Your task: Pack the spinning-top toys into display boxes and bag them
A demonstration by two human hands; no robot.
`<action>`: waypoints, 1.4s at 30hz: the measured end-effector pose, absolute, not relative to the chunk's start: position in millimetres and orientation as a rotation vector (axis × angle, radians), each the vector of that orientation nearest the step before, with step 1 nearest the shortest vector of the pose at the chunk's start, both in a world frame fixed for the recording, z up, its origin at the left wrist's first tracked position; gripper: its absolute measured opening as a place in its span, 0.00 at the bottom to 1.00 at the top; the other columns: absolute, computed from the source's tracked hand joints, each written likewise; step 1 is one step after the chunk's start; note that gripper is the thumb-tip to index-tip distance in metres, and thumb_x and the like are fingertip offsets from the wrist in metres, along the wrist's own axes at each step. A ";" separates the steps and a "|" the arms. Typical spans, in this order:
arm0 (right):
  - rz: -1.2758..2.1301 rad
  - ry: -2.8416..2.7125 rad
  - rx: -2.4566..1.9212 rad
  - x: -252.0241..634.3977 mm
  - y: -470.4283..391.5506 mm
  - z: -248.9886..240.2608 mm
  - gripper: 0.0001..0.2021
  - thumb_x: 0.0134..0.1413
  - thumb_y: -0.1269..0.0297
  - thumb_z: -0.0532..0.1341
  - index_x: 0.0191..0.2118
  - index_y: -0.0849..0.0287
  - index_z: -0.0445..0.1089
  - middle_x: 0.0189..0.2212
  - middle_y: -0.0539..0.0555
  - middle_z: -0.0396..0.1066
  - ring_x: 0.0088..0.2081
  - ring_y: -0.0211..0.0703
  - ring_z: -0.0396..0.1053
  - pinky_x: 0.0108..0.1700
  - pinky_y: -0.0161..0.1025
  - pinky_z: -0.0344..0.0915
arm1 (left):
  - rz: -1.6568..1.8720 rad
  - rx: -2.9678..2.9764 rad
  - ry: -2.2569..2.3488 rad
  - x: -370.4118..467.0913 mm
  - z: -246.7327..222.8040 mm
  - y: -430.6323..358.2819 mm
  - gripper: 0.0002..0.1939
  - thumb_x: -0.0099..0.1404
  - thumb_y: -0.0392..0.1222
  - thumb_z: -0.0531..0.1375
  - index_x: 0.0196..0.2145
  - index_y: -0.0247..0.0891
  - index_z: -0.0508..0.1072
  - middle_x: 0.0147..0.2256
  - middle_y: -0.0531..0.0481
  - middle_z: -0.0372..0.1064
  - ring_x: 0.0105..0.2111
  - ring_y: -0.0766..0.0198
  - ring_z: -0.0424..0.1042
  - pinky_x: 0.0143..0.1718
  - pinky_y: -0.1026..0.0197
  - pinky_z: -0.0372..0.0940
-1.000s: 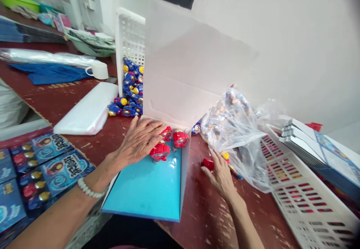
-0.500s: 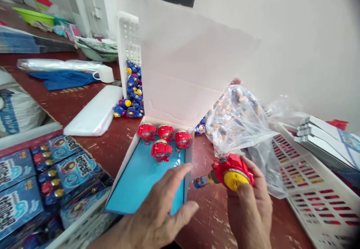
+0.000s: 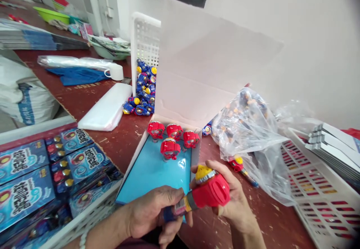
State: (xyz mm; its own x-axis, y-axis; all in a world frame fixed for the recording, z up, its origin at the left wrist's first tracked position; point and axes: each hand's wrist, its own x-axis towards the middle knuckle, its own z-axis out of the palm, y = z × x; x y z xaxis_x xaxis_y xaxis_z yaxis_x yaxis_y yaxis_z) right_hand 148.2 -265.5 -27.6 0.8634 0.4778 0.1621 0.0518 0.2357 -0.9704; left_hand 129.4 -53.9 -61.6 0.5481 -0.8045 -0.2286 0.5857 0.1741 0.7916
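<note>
Holding red toy, both hands

Right hand (image 3: 230,200) fingers clamp the red toy (image 3: 209,191) head, lower centre of frame; left hand (image 3: 153,215) fingers pinch its stem. Judgement: keep stem straight, grip firm. Open box (image 3: 153,170) just above, four red toys (image 3: 173,138) inside.

I see blue toys (image 3: 143,91) piled against an upright white basket (image 3: 144,39), a white cup (image 3: 115,71) beside blue cloth (image 3: 75,74), and boxed sets (image 3: 42,170) at left on the worn red table (image 3: 92,95).
</note>
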 end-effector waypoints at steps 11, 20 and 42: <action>-0.345 -0.541 -1.911 152.5 -229.3 -33.6 0.30 0.53 0.60 0.67 0.61 0.45 0.60 0.51 0.53 0.69 0.47 0.44 0.71 0.49 0.38 0.69 | 0.671 2.723 -0.745 257.1 -4.3 2.9 0.18 0.65 0.53 0.58 0.45 0.38 0.75 0.39 0.47 0.76 0.41 0.55 0.67 0.42 0.56 0.59; -0.187 -0.820 -2.005 160.9 -208.0 -39.5 0.30 0.56 0.60 0.65 0.63 0.51 0.57 0.51 0.57 0.68 0.46 0.46 0.72 0.50 0.43 0.69 | 0.477 2.773 -0.823 266.6 -19.4 4.8 0.16 0.68 0.48 0.54 0.50 0.48 0.74 0.42 0.51 0.76 0.42 0.57 0.66 0.41 0.58 0.54; -0.373 -0.804 -2.203 160.3 -204.0 -46.9 0.25 0.61 0.54 0.58 0.61 0.54 0.60 0.55 0.61 0.55 0.55 0.49 0.61 0.55 0.45 0.65 | 0.650 2.397 -0.780 260.0 -36.8 11.6 0.18 0.71 0.43 0.48 0.53 0.40 0.71 0.53 0.48 0.70 0.53 0.57 0.67 0.56 0.50 0.57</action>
State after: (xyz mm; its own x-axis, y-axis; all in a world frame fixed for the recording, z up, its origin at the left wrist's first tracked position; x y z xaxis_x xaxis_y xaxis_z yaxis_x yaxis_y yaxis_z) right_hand 160.3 -204.0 -46.9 0.7606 0.4312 0.4854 0.6491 -0.5230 -0.5525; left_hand 260.0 11.6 -36.8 0.7173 -0.3850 0.5808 -0.6409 -0.6917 0.3330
